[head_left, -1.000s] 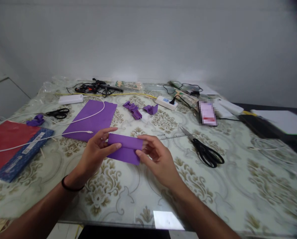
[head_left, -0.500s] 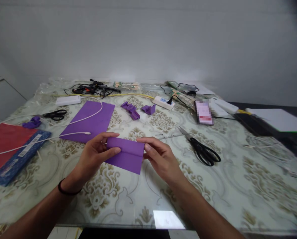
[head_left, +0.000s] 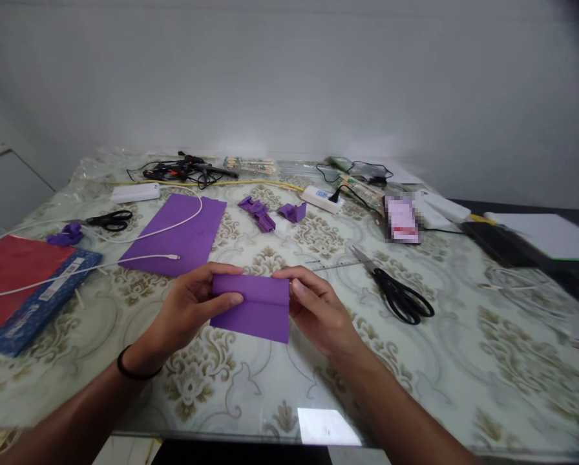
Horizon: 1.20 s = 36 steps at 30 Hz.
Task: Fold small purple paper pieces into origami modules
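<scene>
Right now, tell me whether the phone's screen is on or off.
On: the phone screen glows pale pink with a red band, though pixelation hides what it displays.

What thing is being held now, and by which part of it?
A small purple paper: the left grip holds it by its left side, the right grip by its upper right corner.

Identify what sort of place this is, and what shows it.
Likely a craft worktable; home or office, I can't tell. Purple paper in the left hand and right hand, folded purple pieces beyond it, and scissors to the right suggest it.
</scene>
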{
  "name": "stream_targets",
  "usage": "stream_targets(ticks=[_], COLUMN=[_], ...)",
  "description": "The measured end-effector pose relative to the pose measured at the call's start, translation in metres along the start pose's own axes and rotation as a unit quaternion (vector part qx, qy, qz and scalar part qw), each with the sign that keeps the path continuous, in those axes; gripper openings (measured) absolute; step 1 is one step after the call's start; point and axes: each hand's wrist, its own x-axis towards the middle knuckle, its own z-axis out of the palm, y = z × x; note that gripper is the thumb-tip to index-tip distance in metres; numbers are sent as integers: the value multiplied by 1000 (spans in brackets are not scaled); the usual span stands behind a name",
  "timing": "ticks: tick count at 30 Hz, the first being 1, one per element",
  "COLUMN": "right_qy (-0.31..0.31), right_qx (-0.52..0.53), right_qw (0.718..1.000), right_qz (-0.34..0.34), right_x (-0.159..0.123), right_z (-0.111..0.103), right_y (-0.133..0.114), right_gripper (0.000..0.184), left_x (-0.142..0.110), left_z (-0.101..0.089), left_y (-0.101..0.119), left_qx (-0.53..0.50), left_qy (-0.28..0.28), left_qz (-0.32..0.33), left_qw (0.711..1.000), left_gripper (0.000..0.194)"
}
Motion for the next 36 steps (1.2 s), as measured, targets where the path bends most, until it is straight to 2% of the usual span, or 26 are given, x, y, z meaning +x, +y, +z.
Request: stream_targets(ticks=[14,20,24,28,31,36], right_qy=[1,6,15,-7,-25,26], right_qx=[11,7,-8,-65,-114,-185], right_qw=[1000,1000,1000,997,991,980], right_qz=[15,16,23,38,61,69], right_x=[-1,-1,0,0,1,0], right_z=[0,1,1,3,6,6], right_y=[1,2,3,2,3,9], right_gripper=[28,27,31,42,40,38], left_x=[-5,-5,-3,-3,-4,-7], left_z=[0,2,2,1,1,3], left_y=[1,1,1,1,2,1], left_qx=[22,35,120,248,310,351], left_qy=[-31,-27,21,62,50,22], left_qz=[-14,-21,39,106,128,121], left_qw=[999,999,992,961,941,928], left_gripper=[32,32,28,26,26,26])
